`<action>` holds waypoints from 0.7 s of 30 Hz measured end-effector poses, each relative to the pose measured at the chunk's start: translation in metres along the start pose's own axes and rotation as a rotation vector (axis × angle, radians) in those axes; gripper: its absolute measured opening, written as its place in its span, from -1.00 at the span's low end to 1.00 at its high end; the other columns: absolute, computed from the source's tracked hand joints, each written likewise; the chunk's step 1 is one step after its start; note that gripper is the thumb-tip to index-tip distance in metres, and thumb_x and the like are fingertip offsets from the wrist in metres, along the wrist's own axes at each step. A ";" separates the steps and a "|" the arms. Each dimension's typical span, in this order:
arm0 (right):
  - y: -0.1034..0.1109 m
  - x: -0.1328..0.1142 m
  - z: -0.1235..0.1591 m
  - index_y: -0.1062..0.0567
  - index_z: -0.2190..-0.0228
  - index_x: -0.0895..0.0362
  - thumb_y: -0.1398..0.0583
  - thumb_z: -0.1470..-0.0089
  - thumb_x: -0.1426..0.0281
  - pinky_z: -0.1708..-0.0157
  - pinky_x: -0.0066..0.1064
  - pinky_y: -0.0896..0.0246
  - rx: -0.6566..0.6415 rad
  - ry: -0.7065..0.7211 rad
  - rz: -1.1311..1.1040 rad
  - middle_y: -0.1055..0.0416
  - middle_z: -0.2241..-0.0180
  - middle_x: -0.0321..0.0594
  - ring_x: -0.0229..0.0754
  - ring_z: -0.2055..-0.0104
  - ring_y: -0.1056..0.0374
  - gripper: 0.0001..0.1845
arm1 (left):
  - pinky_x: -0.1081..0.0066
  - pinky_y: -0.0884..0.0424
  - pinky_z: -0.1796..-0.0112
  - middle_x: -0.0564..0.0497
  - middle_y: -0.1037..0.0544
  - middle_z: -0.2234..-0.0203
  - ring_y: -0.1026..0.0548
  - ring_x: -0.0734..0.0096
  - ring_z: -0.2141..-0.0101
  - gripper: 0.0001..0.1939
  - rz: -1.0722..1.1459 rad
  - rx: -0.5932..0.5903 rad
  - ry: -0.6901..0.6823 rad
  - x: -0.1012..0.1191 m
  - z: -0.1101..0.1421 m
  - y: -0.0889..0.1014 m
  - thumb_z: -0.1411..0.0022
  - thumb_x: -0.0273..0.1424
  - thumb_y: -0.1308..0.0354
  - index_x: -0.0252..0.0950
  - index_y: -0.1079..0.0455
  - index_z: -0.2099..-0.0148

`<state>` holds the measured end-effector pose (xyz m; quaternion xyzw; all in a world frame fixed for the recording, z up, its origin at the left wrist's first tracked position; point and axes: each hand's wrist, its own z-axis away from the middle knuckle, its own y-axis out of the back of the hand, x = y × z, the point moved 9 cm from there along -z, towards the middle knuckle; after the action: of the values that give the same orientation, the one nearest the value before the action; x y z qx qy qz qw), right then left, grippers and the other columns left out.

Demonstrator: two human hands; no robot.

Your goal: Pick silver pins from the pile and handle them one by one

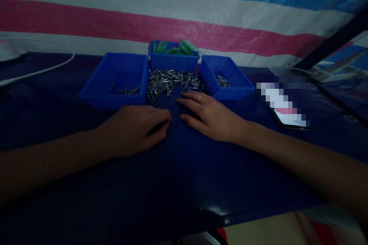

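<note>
A heap of small silvery metal pins (165, 80), shaped like rivets or nails, lies on the dark blue table (184, 183). My right hand (208, 116), with a ring on one finger, rests palm down at the near right edge of the heap, fingers stretched out and apart. Across from it, my left hand (138, 128) is curled on the table in front of the left blue bin (115, 101), thumb close to the bent index finger. Whatever its fingers may hold is hidden. A few pins lie in the left bin, and more fill part of the right blue bin (230, 92).
Behind the heap stands a third blue bin (174, 61) with green items (185, 47) in it. A phone (287, 111) lies to the right. A white cable (54, 69) curves at the left. Striped sheeting (172, 26) hangs behind the table.
</note>
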<state>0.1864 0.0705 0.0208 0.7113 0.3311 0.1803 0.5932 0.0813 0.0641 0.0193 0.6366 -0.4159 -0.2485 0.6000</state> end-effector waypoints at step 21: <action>0.002 -0.002 0.000 -0.34 -0.16 0.35 -0.02 -0.32 0.25 -0.21 0.02 -0.17 0.013 0.022 0.010 -0.27 -0.19 0.21 0.14 -0.26 -0.20 -0.47 | 0.41 -0.25 0.36 0.05 -0.52 0.41 -0.50 0.37 0.39 -0.77 -0.012 -0.021 0.009 0.000 -0.001 -0.001 -0.33 -0.34 0.13 -0.25 -0.35 0.21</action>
<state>0.1857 0.0692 0.0226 0.7147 0.3353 0.1889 0.5840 0.0826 0.0649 0.0184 0.6338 -0.4066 -0.2537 0.6071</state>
